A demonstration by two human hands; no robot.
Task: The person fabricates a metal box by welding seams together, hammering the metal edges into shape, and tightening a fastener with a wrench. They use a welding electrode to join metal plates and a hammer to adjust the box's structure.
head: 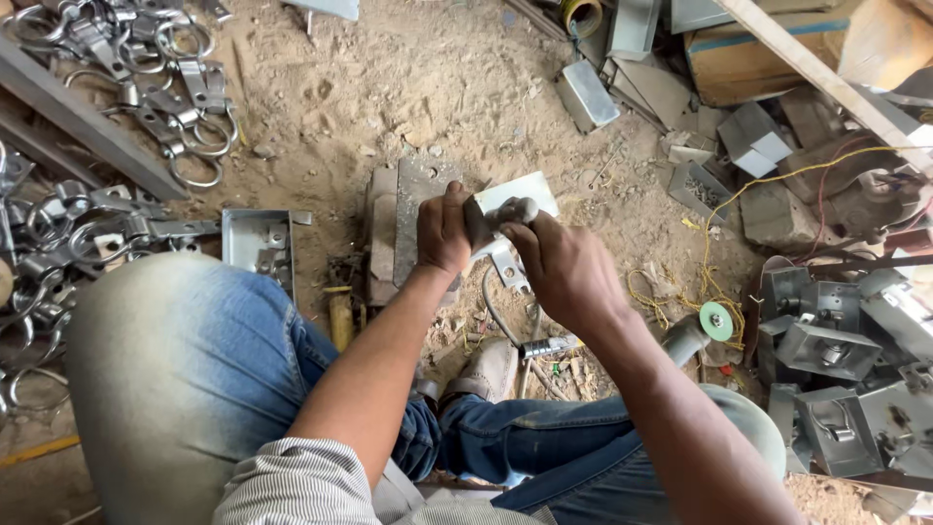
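A small metal bracket (507,262) is gripped between both hands just above the flat steel plate (413,228) that lies on the sandy floor (389,87). The left hand (442,231) is closed in a fist around the upper part of the piece, over the near edge of the plate. The right hand (564,267) is closed around it from the other side, its fingers curled tight (the top of the piece looks blurred). A white sheet (520,192) is seen behind the hands, touching the plate's right edge. Left of the plate, an open metal box (255,243) with small parts is set on the floor, and farther left a heap of ringed metal clasps (165,78) is spread out. Well to the right of the plate, a grinder with a green disc (714,321) and a stack of grey metal housings (826,350) are found. Jeans-clad knees (185,360) frame the plate from below.
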